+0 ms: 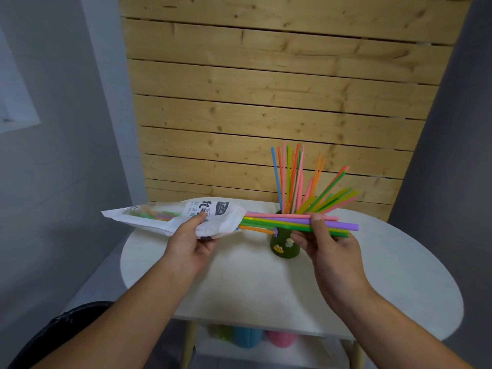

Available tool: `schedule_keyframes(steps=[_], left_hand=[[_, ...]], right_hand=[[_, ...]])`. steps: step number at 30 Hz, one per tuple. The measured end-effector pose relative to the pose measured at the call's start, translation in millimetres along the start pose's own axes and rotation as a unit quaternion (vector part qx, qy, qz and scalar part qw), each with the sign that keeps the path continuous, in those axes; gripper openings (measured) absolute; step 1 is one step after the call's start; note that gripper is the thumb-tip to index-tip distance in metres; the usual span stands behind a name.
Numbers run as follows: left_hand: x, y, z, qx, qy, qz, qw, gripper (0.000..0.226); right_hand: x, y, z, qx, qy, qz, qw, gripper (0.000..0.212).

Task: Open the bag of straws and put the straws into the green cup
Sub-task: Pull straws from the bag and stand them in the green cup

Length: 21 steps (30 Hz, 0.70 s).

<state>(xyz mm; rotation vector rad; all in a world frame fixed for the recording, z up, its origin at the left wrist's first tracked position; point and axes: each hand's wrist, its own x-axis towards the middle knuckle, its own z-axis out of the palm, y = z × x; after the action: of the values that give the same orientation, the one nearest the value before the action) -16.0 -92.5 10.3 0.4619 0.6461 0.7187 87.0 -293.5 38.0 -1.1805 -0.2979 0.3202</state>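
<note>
My left hand (190,243) grips a white straw bag (170,215) held level above the table, its open mouth facing right. A bundle of pink, purple, green and orange straws (287,222) sticks out of that mouth. My right hand (323,241) pinches this bundle near its right end, thumb on top. Behind the bundle stands the green cup (283,247) with small cartoon stickers, partly hidden by the straws and my right fingers. Several coloured straws (295,179) stand fanned out in the cup. A few straws still show through the bag's clear window.
The cup stands on a white oval table (266,283) against a wooden slat wall (266,102). Under the tabletop, a shelf holds green, blue (246,338) and pink (282,338) cups, blurred. Grey walls flank both sides.
</note>
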Motion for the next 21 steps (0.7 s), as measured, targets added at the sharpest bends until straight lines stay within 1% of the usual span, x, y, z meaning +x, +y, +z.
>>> schedule_keyframes(steps=[5, 9, 11, 15, 21], left_hand=[[7.0, 2.2, -3.1, 0.004, 0.016, 0.011, 1.000, 0.016], [9.7, -0.6, -6.1, 0.019, 0.017, 0.022, 0.999, 0.036], [9.7, -1.7, -6.3, 0.023, 0.016, 0.023, 0.999, 0.040], [9.0, -4.6, -3.5, 0.024, 0.016, 0.023, 0.999, 0.043], [9.5, -7.5, -1.9, 0.027, 0.024, 0.011, 0.999, 0.042]], right_hand=[[-0.5, -13.7, -12.3, -0.005, 0.026, -0.018, 0.999, 0.027], [-1.2, -23.1, -26.1, -0.026, 0.048, -0.044, 0.998, 0.022], [0.3, -25.2, -33.3, -0.044, 0.059, -0.050, 0.996, 0.022], [5.6, -27.7, -43.6, -0.088, 0.073, -0.069, 0.991, 0.024], [13.1, -30.2, -41.4, -0.135, 0.074, -0.116, 0.981, 0.022]])
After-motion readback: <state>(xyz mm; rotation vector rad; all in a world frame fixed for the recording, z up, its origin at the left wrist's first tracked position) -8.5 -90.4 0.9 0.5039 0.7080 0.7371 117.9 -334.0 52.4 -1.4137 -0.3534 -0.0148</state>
